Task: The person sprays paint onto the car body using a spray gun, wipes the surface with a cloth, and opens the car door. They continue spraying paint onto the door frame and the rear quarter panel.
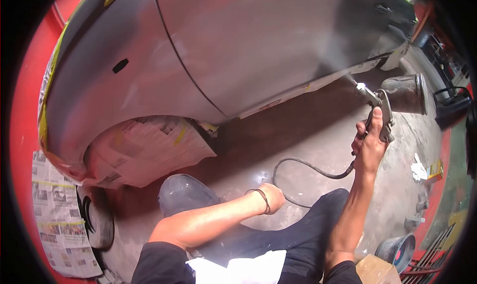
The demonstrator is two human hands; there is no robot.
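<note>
My right hand (370, 140) is wrapped around the handle of a metal spray gun (367, 94), held out at the right. A pale mist leaves its nozzle toward the lower part of a grey car door (278, 50). From the handle a black air hose (303, 161) loops down to my left hand (273, 198). That hand is a closed fist over my lap, and the hose runs into it and out its far side; the fingers themselves are mostly hidden. The grey front fender (119, 93) lies left of the door seam.
Newspaper masking (154, 145) covers the wheel arch, and more newspaper (64, 224) hangs at left by a tire (98, 219). A metal drum (407, 93) stands behind the gun. Near my right arm are a bucket (397, 251) and a cardboard box (375, 271).
</note>
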